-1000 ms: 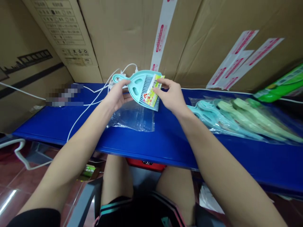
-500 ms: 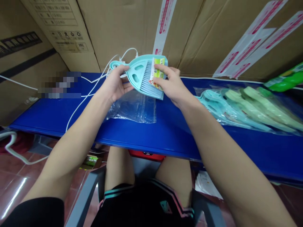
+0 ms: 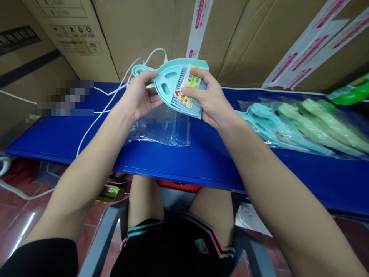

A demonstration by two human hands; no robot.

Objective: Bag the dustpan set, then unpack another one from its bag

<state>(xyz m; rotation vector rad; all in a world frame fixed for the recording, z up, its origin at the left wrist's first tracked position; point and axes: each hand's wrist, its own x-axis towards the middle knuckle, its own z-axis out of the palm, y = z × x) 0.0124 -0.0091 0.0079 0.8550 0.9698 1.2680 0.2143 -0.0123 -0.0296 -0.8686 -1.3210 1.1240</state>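
Dustpan (image 3: 167,79), pale teal, is held in the air above the far part of a blue table (image 3: 201,161), just in front of stacked cardboard boxes (image 3: 144,34). Its handle end is gripped by the left hand (image 3: 138,98), with the thumb laid across the neck and the fingers curled beneath. A brush (image 3: 176,92) with grey-blue bristles is nested in the pan. A printed card (image 3: 188,86), yellow-green with red marks, is pressed against the bristles by the right hand (image 3: 211,102). The thumb is laid on the card's near edge and the index finger is stretched along its far edge, while the other fingers are closed under the pan. Directly below, a clear bag (image 3: 163,129) is laid flat on the table, touched by neither hand. A white cable (image 3: 157,49) is run across the table's left part. To the right, well apart from the hands, a pile of teal and green pans (image 3: 300,125) is kept in clear plastic, and a green pack (image 3: 350,90) is propped against the boxes.
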